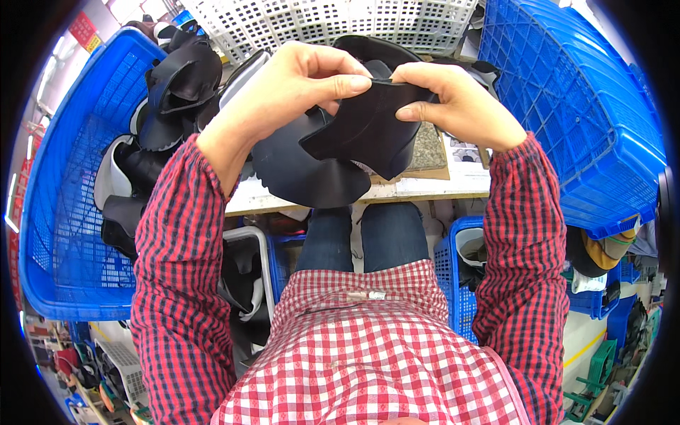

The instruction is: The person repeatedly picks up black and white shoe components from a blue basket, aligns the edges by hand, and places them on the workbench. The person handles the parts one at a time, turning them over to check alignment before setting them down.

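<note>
A black leather shoe upper (365, 124) hangs in front of me above the table. My left hand (297, 85) pinches its top edge between thumb and fingers. On the same edge, a little to the right, my right hand (453, 103) grips it with the thumb on the near face. Another black leather piece (312, 166) with a notched edge lies behind and below the held one, reaching over the table's front edge. How the two pieces join, if they do, is hidden. More black leather (375, 51) shows just beyond my fingers.
A blue basket (78, 301) at the left holds several black and white uppers (180, 85). At the back stands a white perforated basket (354, 18); blue crates (567, 106) rise at the right. A grey slab (431, 152) lies on the white table (467, 185). Below are a white-rimmed bin (263, 244) and a blue basket (464, 312).
</note>
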Demonstrator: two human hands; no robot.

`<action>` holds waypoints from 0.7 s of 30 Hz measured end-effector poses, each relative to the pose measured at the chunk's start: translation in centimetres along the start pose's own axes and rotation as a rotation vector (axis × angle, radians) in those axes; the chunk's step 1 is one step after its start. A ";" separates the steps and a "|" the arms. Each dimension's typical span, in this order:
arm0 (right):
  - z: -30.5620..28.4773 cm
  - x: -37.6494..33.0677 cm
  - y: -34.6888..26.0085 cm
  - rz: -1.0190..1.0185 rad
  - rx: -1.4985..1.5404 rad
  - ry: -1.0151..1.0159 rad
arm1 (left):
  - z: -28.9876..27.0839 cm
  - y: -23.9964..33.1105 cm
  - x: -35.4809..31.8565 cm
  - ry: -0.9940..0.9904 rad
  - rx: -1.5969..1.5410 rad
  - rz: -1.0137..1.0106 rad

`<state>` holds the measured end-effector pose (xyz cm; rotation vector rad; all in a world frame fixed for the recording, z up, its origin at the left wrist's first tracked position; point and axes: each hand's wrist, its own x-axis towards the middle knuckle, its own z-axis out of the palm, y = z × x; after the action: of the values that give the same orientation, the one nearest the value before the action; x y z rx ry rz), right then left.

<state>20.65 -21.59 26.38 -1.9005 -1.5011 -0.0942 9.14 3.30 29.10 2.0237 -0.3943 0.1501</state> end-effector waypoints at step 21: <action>3.2 -1.6 1.2 -0.073 -0.161 0.003 | 1.2 -1.3 0.0 -0.273 -0.090 -0.308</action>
<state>20.07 -21.18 22.63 -1.9688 -1.6026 -0.2585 9.54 2.78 27.48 1.9924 -0.2488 -0.3313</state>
